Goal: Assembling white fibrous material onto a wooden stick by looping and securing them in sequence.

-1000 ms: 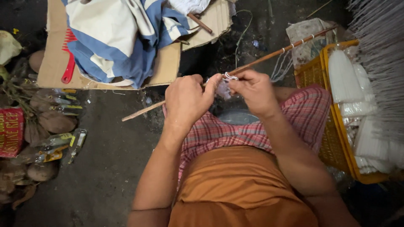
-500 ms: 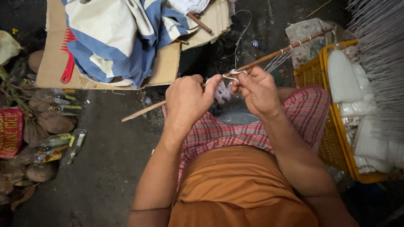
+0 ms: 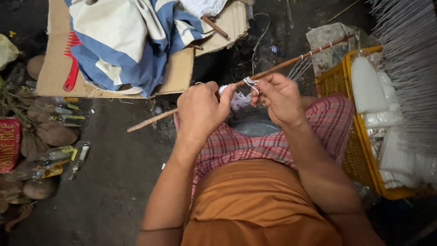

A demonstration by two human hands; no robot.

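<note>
Two hands work over my lap: my left hand is clenched around the thin wooden stick, and my right hand pinches a loop of white thread against that stick between thumb and fingertips. A small pale wad of thread hangs just below the stick, between the two hands. On the floor beyond my knees lies a flattened cardboard sheet carrying a blue and white cloth and a red comb; a short brown stick rests on the cardboard's far edge. Along the floor's left edge sit coconut husks and small bottles. At my right, touching my checked wrap, stands a yellow basket filled with white thread bundles, and a fan of stretched white strands crosses above it. My left fist hides the middle of the stick. Compared with half a second earlier, my right hand sits a little lower and its fingers have closed in on the loop, while the left grip has hardly shifted. The stick's long axis runs diagonally, its near end pointing toward the floor at my left, its far end rising toward the basket's upper corner, with more thread loops knotted along it.
</note>
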